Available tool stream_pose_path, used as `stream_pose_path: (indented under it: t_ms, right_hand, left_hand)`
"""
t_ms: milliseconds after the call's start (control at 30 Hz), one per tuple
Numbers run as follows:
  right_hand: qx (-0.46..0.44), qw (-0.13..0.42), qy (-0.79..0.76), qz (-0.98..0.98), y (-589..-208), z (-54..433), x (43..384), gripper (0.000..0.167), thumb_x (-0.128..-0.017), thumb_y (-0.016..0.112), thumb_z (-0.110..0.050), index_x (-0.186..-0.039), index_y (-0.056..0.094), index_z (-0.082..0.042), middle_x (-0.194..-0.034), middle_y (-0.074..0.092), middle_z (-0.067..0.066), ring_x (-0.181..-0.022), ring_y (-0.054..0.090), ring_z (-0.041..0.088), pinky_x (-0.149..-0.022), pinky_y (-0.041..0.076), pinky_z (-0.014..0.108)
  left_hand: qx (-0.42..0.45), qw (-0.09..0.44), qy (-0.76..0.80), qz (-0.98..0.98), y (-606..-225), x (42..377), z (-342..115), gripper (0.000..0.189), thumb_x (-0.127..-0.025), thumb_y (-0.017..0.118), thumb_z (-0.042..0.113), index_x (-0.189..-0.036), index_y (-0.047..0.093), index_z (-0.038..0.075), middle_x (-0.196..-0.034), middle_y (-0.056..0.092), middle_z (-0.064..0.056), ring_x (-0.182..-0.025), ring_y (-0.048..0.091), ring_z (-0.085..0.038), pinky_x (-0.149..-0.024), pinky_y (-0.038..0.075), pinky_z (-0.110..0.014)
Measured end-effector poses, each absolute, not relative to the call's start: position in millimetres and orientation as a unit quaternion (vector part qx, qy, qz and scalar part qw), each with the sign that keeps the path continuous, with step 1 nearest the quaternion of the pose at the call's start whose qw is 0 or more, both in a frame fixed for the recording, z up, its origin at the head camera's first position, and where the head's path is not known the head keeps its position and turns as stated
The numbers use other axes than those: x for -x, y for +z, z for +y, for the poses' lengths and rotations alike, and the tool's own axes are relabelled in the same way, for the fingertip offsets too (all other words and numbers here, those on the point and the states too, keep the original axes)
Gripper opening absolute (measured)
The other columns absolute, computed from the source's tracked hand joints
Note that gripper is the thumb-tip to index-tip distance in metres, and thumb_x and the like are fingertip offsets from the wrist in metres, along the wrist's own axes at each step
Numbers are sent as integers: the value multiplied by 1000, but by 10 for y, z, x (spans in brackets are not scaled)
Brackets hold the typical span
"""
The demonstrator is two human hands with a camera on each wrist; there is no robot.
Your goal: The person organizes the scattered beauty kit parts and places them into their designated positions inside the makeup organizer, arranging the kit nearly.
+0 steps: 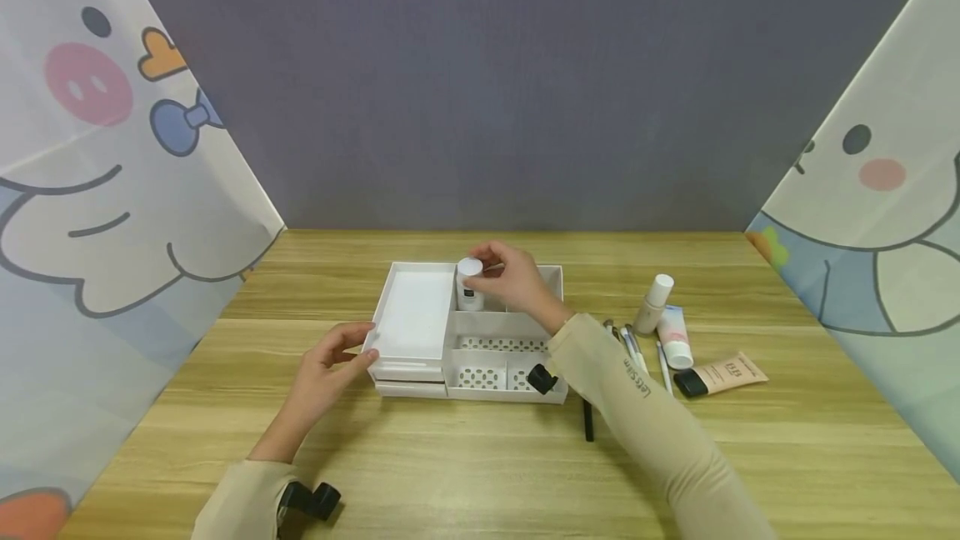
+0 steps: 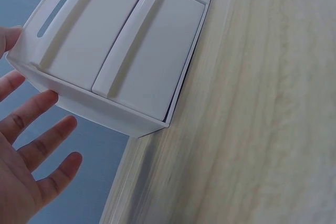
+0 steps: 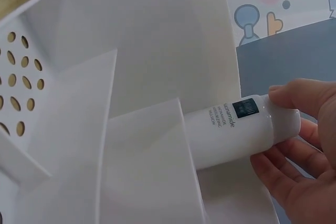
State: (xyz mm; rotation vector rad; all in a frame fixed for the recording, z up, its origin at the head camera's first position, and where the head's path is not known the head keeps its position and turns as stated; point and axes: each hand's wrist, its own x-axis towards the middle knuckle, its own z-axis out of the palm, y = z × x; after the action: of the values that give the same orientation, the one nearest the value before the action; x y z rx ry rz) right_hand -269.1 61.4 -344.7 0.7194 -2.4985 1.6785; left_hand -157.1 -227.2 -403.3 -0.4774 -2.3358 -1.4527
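My right hand (image 1: 519, 280) holds a white bottle (image 3: 231, 135) by its cap between thumb and fingers. The bottle stands partly inside a back compartment of the white desktop organizer (image 1: 411, 307), and its lower end is hidden behind a divider in the right wrist view. A dark square label and small print mark its side. At the organizer's front left corner, my left hand (image 1: 330, 369) touches the edge with thumb and index finger. Its other fingers (image 2: 50, 140) are spread beside the wall in the left wrist view.
Two drawers (image 2: 152, 51) form the organizer's left front. Right of it lie makeup brushes (image 1: 633, 348), a white tube (image 1: 674, 336) and a beige tube (image 1: 723, 375) with a black cap. A white-capped bottle (image 1: 654, 305) stands behind them. A grey panel (image 1: 510, 90) rises at the back.
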Motion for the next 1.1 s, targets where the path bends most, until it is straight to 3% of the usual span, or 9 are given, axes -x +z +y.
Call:
stream_pose_path:
  t_ms: [367, 633, 1100]
  right_hand:
    - [-227, 18, 552, -802, -3396, 706, 2713, 45, -81, 82, -4, -120, 61, 3, -113, 67, 18, -104, 65, 31, -92, 53, 36]
    - [-228, 61, 556, -797, -3345, 913, 2711, 47, -81, 81, -1, -122, 59, 5, -109, 65, 21, -104, 63, 39, -92, 52, 43]
    - [-213, 94, 546, -805, -3299, 1267, 2721, 44, -83, 78, 0, -122, 59, 4, -106, 65, 19, -102, 63, 37, -92, 52, 46]
  left_hand:
    - [163, 170, -515, -824, -4032, 1572, -2273, 33, -89, 70, -3, -121, 65, 2, -122, 66, -17, -103, 58, 3, -79, 48, -19]
    - [160, 166, -516, -825, -4003, 1561, -2264, 32, -90, 70, -2, -121, 65, 2, -121, 66, -17, -102, 58, 3, -78, 48, -20]
    - [166, 168, -521, -820, -4010, 1564, -2266, 32, -89, 69, -5, -120, 65, 1, -120, 65, -19, -102, 58, 4, -78, 49, -19]
